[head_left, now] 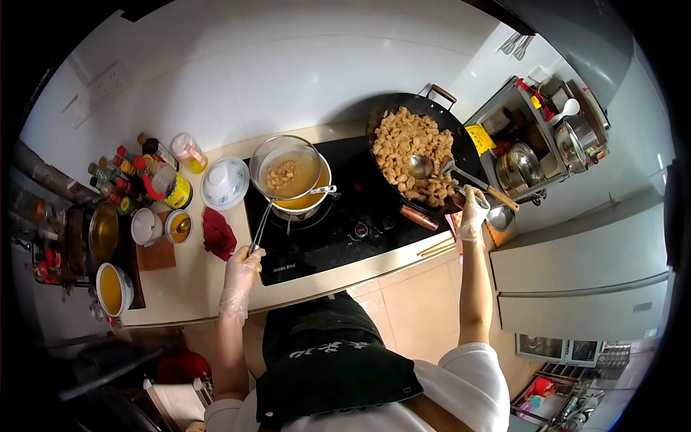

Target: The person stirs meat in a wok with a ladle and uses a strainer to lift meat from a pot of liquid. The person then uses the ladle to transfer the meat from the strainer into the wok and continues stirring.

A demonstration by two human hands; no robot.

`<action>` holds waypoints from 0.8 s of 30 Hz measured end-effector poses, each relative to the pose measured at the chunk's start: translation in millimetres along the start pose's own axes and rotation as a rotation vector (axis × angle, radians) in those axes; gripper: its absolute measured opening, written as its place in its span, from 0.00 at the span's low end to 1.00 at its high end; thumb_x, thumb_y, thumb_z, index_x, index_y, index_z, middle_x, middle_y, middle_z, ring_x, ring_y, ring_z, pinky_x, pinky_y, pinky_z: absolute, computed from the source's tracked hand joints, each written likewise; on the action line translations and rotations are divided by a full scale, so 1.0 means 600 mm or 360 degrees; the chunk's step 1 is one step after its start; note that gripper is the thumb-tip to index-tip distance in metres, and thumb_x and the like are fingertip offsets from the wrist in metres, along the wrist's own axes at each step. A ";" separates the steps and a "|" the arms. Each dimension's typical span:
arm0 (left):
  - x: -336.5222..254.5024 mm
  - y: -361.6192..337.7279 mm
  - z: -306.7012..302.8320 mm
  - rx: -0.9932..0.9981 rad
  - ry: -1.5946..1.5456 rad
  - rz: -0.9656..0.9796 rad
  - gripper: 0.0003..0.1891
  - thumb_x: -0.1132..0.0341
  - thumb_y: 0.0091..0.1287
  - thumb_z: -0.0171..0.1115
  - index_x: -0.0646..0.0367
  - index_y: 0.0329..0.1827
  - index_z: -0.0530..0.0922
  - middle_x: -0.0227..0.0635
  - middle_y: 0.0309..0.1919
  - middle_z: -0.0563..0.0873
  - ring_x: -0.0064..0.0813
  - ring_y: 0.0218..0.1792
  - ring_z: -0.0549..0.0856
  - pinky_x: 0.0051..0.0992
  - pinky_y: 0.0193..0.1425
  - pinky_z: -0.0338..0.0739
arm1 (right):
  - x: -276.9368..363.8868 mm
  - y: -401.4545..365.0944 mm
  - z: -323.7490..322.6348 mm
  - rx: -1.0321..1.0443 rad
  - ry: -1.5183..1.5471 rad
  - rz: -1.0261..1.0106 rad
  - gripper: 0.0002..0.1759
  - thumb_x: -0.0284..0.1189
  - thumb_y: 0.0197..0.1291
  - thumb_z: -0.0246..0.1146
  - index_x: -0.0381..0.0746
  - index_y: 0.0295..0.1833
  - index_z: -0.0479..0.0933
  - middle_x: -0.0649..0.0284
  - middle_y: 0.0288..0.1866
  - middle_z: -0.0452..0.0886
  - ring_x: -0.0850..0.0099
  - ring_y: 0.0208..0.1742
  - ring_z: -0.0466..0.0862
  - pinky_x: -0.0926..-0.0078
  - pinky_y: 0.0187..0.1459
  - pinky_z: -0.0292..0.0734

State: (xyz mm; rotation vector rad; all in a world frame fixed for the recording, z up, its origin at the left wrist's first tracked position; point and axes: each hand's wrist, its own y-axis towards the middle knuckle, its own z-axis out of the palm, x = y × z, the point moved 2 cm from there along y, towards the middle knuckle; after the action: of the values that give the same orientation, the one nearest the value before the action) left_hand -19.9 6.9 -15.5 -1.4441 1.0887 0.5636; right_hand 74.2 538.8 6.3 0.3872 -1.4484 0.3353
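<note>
My left hand (243,270), in a clear plastic glove, is closed round the handle of a round mesh strainer (288,153). A small heap of brown bits (281,175) lies in the strainer, which overlaps a white pot (325,189) of yellow liquid. My right hand (473,210), also gloved, is closed at the right edge of a large black wok (385,171) and appears to grip a ladle (419,167). The ladle's bowl sits among browned food pieces (410,137). A wooden-handled spatula (497,194) rests on the wok's rim just above that hand.
On the left counter stand sauce bottles (176,189), small bowls (178,226), a lidded patterned dish (224,182) and a dark red cloth (218,234). A bowl of yellow liquid (114,289) is at the corner. Chopsticks (437,248) lie at the front edge; a rack (529,137) holds pans at right.
</note>
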 end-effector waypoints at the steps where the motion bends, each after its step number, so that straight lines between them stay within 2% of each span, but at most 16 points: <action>1: 0.000 -0.001 0.000 -0.0001 -0.0015 -0.0011 0.10 0.62 0.67 0.61 0.61 0.37 0.82 0.22 0.16 0.72 0.13 0.16 0.65 0.20 0.21 0.58 | -0.004 0.000 -0.005 -0.0034 0.0045 0.0019 0.06 0.27 0.62 0.64 0.34 0.37 0.80 0.62 0.27 0.83 0.75 0.24 0.84 0.82 0.28 0.81; 4: 0.007 0.004 -0.003 0.0028 0.0100 0.0015 0.09 0.61 0.71 0.56 0.54 0.40 0.81 0.20 0.18 0.70 0.11 0.13 0.62 0.17 0.15 0.53 | -0.012 -0.004 -0.022 -0.0111 0.0111 0.0075 0.07 0.28 0.62 0.64 0.35 0.37 0.79 0.61 0.28 0.84 0.73 0.24 0.84 0.82 0.29 0.81; 7: -0.002 -0.002 -0.005 -0.0014 0.0038 -0.0008 0.10 0.61 0.65 0.62 0.60 0.35 0.81 0.22 0.15 0.71 0.14 0.16 0.65 0.21 0.21 0.58 | -0.012 -0.006 -0.029 -0.0152 0.0181 0.0076 0.08 0.28 0.61 0.65 0.34 0.38 0.78 0.59 0.28 0.84 0.70 0.24 0.85 0.81 0.28 0.82; 13: -0.006 -0.003 -0.003 -0.0026 0.0061 0.0009 0.10 0.62 0.65 0.62 0.60 0.36 0.81 0.22 0.16 0.71 0.14 0.17 0.66 0.21 0.22 0.59 | 0.024 -0.021 -0.032 -0.0176 0.0209 -0.0013 0.08 0.26 0.59 0.65 0.32 0.38 0.77 0.58 0.30 0.82 0.67 0.25 0.86 0.77 0.30 0.85; 16: 0.006 0.005 -0.003 0.0004 0.0022 0.0027 0.10 0.62 0.65 0.61 0.61 0.36 0.82 0.22 0.17 0.72 0.14 0.18 0.67 0.21 0.23 0.60 | 0.037 -0.023 -0.033 -0.0144 0.0142 -0.0018 0.08 0.30 0.62 0.64 0.36 0.40 0.79 0.62 0.37 0.82 0.70 0.27 0.86 0.78 0.32 0.83; 20: 0.006 0.005 -0.002 0.0054 -0.0014 -0.0019 0.10 0.62 0.66 0.61 0.60 0.36 0.81 0.21 0.17 0.72 0.13 0.18 0.66 0.20 0.22 0.59 | 0.086 -0.048 0.000 -0.0076 0.0157 -0.0060 0.08 0.28 0.61 0.64 0.34 0.40 0.77 0.59 0.31 0.83 0.70 0.25 0.86 0.80 0.30 0.84; 24: -0.010 -0.009 0.004 0.0067 -0.0087 -0.0022 0.09 0.62 0.67 0.60 0.59 0.35 0.79 0.19 0.17 0.70 0.11 0.17 0.64 0.19 0.21 0.57 | 0.119 -0.077 0.040 0.0059 0.0178 -0.0050 0.10 0.31 0.64 0.63 0.35 0.42 0.78 0.61 0.33 0.84 0.71 0.28 0.86 0.81 0.32 0.83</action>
State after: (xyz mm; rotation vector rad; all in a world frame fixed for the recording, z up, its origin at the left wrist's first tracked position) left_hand -17.3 10.2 -8.4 -1.3908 1.0412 0.5640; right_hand 80.3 485.8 76.8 0.4142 -1.3270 0.3536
